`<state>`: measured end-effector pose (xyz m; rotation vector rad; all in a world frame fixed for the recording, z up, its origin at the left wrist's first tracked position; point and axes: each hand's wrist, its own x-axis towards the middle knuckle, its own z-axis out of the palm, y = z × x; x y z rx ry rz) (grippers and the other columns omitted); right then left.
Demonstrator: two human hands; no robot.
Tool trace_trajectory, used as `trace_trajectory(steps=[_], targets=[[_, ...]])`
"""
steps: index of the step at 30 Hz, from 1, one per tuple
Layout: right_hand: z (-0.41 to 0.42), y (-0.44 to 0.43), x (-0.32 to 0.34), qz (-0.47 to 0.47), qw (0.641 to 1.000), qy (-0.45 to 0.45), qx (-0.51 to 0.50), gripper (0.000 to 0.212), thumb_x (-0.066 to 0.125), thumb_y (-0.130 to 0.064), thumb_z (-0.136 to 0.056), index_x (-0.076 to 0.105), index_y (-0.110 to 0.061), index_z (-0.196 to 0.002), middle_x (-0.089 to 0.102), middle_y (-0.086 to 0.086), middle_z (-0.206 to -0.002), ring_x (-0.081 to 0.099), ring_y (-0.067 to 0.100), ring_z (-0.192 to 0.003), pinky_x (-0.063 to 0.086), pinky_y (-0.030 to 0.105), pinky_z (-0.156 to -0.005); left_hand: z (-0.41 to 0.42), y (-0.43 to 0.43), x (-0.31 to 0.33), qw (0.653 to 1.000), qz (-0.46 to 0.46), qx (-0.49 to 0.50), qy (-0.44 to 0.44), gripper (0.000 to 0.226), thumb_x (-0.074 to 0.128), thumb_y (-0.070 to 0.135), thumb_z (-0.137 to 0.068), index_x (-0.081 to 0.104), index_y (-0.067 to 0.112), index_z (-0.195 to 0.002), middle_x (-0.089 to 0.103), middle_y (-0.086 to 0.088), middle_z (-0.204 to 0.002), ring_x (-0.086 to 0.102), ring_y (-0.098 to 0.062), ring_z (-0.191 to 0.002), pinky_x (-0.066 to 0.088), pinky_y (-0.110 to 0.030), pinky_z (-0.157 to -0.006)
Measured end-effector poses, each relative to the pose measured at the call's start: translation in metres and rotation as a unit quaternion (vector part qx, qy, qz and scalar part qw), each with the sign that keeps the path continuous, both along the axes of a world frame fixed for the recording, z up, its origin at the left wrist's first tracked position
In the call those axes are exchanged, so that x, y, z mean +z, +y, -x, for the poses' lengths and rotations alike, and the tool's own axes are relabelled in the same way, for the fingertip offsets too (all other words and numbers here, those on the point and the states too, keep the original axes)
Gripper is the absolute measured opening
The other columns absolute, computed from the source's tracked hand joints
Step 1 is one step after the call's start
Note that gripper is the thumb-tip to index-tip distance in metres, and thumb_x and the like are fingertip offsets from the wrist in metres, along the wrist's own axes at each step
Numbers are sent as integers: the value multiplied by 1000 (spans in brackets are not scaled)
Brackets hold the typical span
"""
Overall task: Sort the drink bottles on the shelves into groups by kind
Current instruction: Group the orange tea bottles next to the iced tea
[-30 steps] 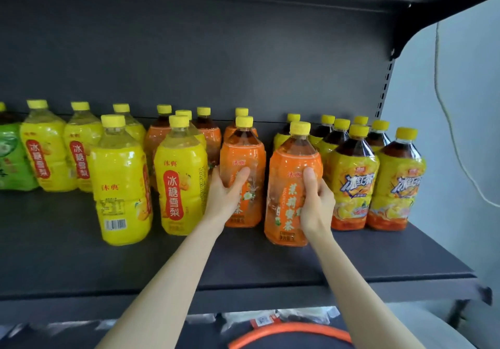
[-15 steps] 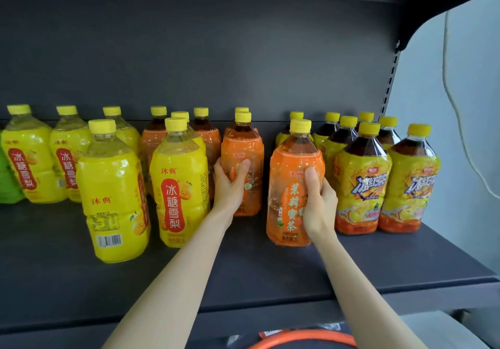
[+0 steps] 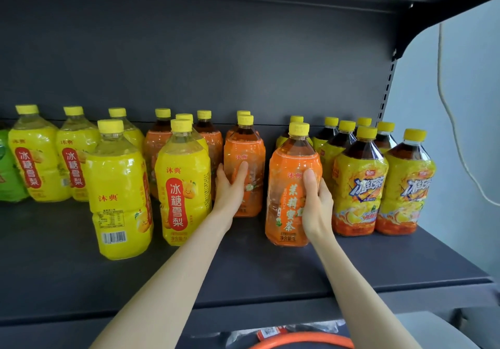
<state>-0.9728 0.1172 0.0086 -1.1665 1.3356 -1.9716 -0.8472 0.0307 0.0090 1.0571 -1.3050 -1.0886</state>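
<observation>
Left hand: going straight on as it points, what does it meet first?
The left hand grips the orange bottle; pushed on, that likely meets the second orange bottle behind it, gap unclear.

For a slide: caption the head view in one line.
Left hand grips the back orange bottle, right hand the front orange bottle, on a dark shelf.

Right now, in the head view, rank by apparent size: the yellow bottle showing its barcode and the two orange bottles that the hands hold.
1. barcode yellow bottle
2. front orange bottle, in the right hand
3. rear orange bottle, in the left hand; farther back, so real size unsure
</observation>
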Motion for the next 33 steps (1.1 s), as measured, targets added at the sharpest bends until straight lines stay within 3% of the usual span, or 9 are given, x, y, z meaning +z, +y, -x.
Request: trace_trajectory(steps=[5, 10, 13, 16, 19, 23, 28, 33], targets=[[-22, -3, -1, -9, 998, 22, 58, 67, 46, -64, -73, 48, -23, -126, 65, -5, -113, 64, 10, -100, 53, 26, -83, -14, 21, 1, 999, -9, -25, 46, 66, 28, 63, -91, 18, 33, -148, 33, 4, -151, 34, -20, -136, 27, -42, -110], [-50, -13, -1, -28, 993, 28, 113, 60, 46, -64, -75, 43, -31, -125, 62, -12, -113, 63, 6, -101, 50, 20, -76, -25, 42, 8, 992, 2, -88, 93, 56, 25, 61, -92, 47, 32, -134, 58, 3, -124, 57, -11, -104, 44, -37, -95], [-58, -18, 0, -38, 991, 39, 124, 61, 44, -64, -76, 40, -33, -128, 59, -14, -113, 61, 4, -100, 49, 18, -75, -28, 45, 6, 993, 9, -88, 82, 56, 25, 63, -89, 46, 33, -132, 57, 3, -124, 57, -15, -108, 45, -40, -98], [-59, -22, 0, -39, 991, 57, 114, 72, 43, -63, -77, 38, -27, -139, 59, -11, -117, 61, 4, -100, 50, 18, -76, -29, 44, 5, 995, 38, -85, 45, 66, 23, 64, -86, 33, 33, -143, 49, 4, -134, 50, -17, -121, 42, -33, -95], [-57, -26, -2, -46, 991, 73, 104, 80, 43, -66, -77, 33, -25, -145, 58, -5, -127, 61, 7, -107, 52, 31, -92, -28, 40, 3, 995, 58, -78, 22, 62, 21, 59, -90, 25, 32, -146, 44, 4, -140, 48, -14, -120, 40, -28, -91], [-57, -28, -3, -71, 989, 104, 74, 98, 38, -88, -67, 28, -32, -147, 57, -7, -133, 59, 14, -115, 47, 45, -102, -26, 38, 2, 994, 77, -71, 19, 67, 22, 62, -82, 30, 33, -142, 48, 6, -132, 49, -5, -107, 41, -25, -89], [-57, -32, -6, -91, 985, 142, 48, 101, 27, -98, -59, 27, -42, -144, 55, -22, -125, 53, 17, -124, 34, 54, -111, -26, 38, 2, 995, 80, -60, 21, 40, 21, 51, -95, 33, 39, -131, 47, 13, -118, 50, 4, -92, 40, -17, -81], [-56, -29, -3, -102, 980, 160, 55, 106, 23, -100, -56, 26, -42, -144, 54, -23, -121, 54, 19, -123, 33, 55, -112, -25, 40, 2, 995, 82, -48, 14, 47, 21, 47, -97, 33, 30, -139, 47, 11, -119, 49, -4, -102, 40, -25, -90]])
